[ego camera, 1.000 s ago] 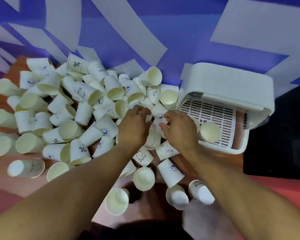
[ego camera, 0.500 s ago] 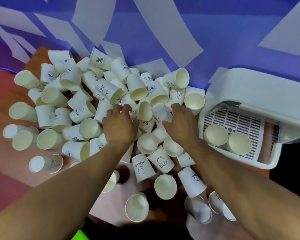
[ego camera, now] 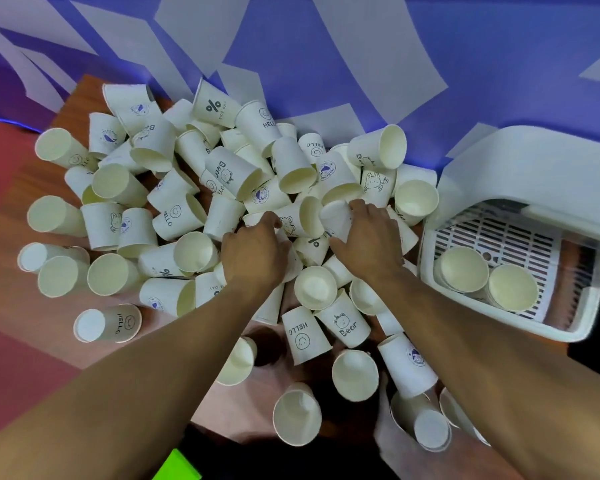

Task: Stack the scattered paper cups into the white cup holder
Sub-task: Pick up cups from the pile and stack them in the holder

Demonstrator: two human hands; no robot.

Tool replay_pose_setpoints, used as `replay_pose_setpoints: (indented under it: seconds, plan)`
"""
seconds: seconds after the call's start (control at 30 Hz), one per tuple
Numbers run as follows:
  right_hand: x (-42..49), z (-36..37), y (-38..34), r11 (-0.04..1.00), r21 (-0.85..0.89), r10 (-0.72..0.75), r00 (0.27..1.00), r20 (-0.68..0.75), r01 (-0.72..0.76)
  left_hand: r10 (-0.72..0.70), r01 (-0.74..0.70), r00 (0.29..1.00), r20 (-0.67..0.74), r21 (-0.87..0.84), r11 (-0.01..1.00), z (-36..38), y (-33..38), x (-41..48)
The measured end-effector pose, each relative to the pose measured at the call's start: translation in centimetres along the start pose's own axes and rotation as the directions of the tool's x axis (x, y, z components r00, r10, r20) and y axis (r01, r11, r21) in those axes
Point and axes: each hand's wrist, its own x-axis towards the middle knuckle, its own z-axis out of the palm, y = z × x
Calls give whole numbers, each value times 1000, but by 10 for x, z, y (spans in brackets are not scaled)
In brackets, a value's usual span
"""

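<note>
Right hand [ego camera: 368, 244] curled round a cup [ego camera: 335, 216] in the pile [ego camera: 174, 216]; left hand [ego camera: 253, 258] lay fingers-down beside it, grip not discernible; holder [ego camera: 534, 161] to the right.

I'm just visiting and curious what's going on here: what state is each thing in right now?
White plastic cup holder: lid up, open.
Two cream paper cups inside it: standing mouths up, side by side.
Pile of white paper cups: scattered on the wooden table, mostly tipped over.
Left hand: fingers curled into the pile; grip hidden.
Right hand: grips a tipped cup.
</note>
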Motion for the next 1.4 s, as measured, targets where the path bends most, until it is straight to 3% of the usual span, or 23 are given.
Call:
replay_pose_setpoints:
  seconds: [0.37, 0.6, 0.8, 1.07, 1.3, 1.4]
  plan:
    - [-24, -23, 1, 937, 338, -29, 983, -183, 90, 5, -13, 994, -106, -76, 997, -18, 6, -15]
    - [-53, -50, 12, 926, 177, -287, 925, -247, 335, 268, -276, 961, -73, -134, 952, -35, 36, -33]
    - [-82, -82, 27, 891, 233, -317, 901, -297, 390, 358, -357, 933, -12, -132, 925, -38, 70, -44]
    - [-126, -123, 60, 844, 423, -209, 929, -307, 329, 425, -412, 905, 26, -198, 889, -32, 111, -71]
    - [-153, -133, 81, 896, 370, 5, 827, -563, 247, 462, -448, 887, -7, -256, 856, -31, 141, -89]
    - [-156, -136, 90, 875, 444, 88, 838, -539, 193, 484, -475, 875, -25, -246, 845, -28, 152, -92]
